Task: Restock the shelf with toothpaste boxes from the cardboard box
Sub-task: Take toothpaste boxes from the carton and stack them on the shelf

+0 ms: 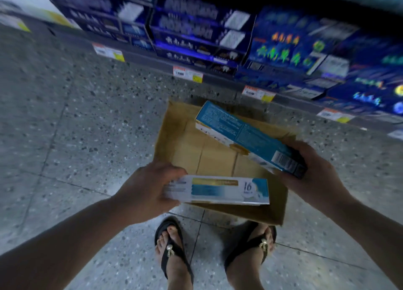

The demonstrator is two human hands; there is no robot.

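**Now in hand: white toothpaste box [226, 190] and blue toothpaste box [244, 134] above the cardboard box [170, 126]**

Chiefly, the risk is a drop. Each box is held by one end only, so its long free end may lever downward and slip out, falling to the floor [87, 115] or back into the cardboard box. A second risk lies at the shelf [144, 57]: its rows look tightly packed, though blur leaves any gap uncertain, and a box pushed in hard could dislodge stock.

The left hand [150, 187] has its fingers curled round the left end of the white toothpaste box. That box lies level over the near edge of the cardboard box and extends rightward from the palm. The right hand [311, 169] grips the near end of the blue toothpaste box, which slants over the right half of the cardboard box with its free end toward the far edge. The two boxes are apart, and neither touches the shelf.
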